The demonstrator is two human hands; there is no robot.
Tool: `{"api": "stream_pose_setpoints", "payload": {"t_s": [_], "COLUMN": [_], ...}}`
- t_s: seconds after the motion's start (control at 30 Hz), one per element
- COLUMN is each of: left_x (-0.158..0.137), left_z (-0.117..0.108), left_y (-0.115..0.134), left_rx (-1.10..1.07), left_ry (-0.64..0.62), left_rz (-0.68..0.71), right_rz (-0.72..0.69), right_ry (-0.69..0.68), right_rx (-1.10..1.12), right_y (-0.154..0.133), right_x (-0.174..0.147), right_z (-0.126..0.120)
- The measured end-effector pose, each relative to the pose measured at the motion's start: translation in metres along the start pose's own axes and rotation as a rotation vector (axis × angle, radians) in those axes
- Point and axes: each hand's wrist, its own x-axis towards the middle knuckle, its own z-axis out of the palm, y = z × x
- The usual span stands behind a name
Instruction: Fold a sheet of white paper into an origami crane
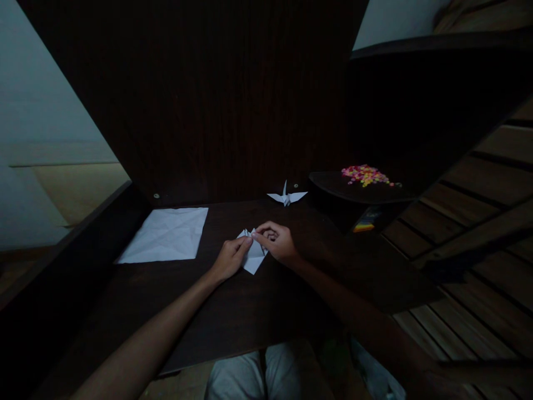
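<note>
A small piece of folded white paper [254, 263] lies on the dark table between my hands, one pointed corner facing me. My left hand [230, 258] grips its left side, thumb on top near the upper folds. With thumb and forefinger, my right hand [276, 240] pinches the paper at its upper middle, close to the left thumb tip. Fingers cover part of the folds there. Beyond my hands stands a finished white paper crane [287, 198], wings spread. To the left lies a flat white paper sheet [166, 236] with crease lines across it.
A dark wooden table [200, 328] carries all this, with a tall back panel [216, 100] behind and a raised side edge [75, 244] at left. On a small corner shelf [333, 186] at right sits a heap of colourful little pieces [366, 175]. Wooden slats [470, 216] are farther right.
</note>
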Motion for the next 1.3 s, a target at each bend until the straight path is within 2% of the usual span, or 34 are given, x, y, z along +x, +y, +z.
{"api": "stream_pose_setpoints", "payload": {"t_s": [0.23,0.77,1.07,1.3], "left_x": [-0.0005,-0.0004,-0.0004,0.0000], "left_z": [-0.0001,-0.0008,-0.0004,-0.0003], "left_y": [-0.0003,0.0046,0.0053,0.0040], "left_rx": [0.000,0.002,0.014,0.003], "left_ry": [-0.006,-0.031,-0.033,-0.041], "left_rz": [-0.012,-0.013,-0.008,0.002], "right_rz": [-0.003,0.045,0.083,0.043], "right_ry": [-0.011,0.001,-0.037,-0.035], "right_rx": [-0.012,0.041,0.062,0.045], "right_y": [-0.0065,-0.0047,-0.0019,-0.0015], "right_x": [0.0008,0.0004,0.0000,-0.0002], "right_z": [-0.0004,-0.0004,-0.0009,-0.0013]}}
